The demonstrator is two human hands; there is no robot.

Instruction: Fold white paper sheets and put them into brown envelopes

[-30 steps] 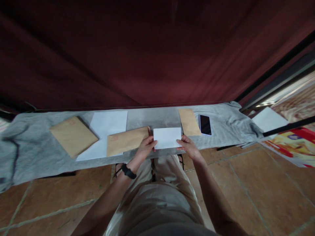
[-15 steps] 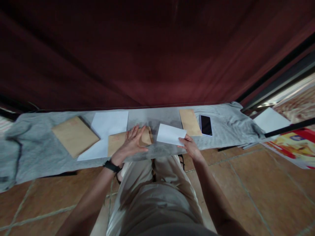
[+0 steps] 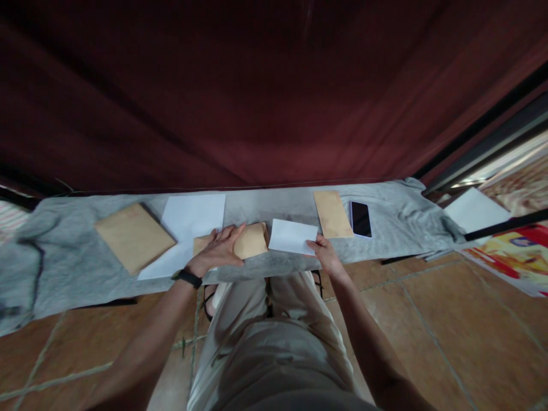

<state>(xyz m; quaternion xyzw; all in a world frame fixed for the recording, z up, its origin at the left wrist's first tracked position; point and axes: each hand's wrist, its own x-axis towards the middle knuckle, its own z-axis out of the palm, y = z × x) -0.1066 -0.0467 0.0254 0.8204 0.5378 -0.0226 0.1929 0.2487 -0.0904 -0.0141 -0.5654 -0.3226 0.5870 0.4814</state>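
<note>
Right grip (image 3: pixel 324 252) on paper (image 3: pixel 291 236), phone (image 3: pixel 361 219) beside envelope (image 3: pixel 334 214)

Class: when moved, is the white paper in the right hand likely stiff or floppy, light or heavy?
The white paper looks thin, so probably light. Pinched at one end by the right hand, it looks flat, suggesting some stiffness.

Matt ppr env. (image 3: pixel 252 242), smooth phone (image 3: pixel 361 219)

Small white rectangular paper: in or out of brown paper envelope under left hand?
Out: white paper beside envelope, its left edge visible, corner in right hand.
</note>
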